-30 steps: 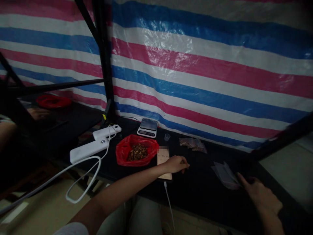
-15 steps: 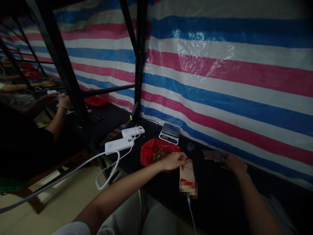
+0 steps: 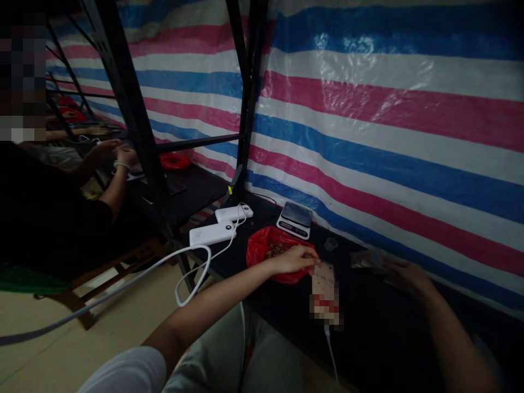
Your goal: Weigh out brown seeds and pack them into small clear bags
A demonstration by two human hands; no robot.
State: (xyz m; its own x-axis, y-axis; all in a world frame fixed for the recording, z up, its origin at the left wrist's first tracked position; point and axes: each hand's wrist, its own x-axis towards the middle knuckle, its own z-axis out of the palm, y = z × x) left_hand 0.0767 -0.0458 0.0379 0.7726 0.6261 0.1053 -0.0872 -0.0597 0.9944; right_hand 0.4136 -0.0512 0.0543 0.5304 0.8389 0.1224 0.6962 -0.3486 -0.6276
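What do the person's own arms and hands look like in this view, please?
The left hand and right hand are both bare, without gloves, and the left arm is bare below a short white sleeve. The right arm is bare too, but it is blurred and dark, so any sleeve on it cannot be made out.

Pink-blue-white striped tarp (image 3: 368,109), red plastic bag (image 3: 260,256)

White sleeve (image 3: 123,371), grey trousers (image 3: 266,355), bare hands (image 3: 292,260)
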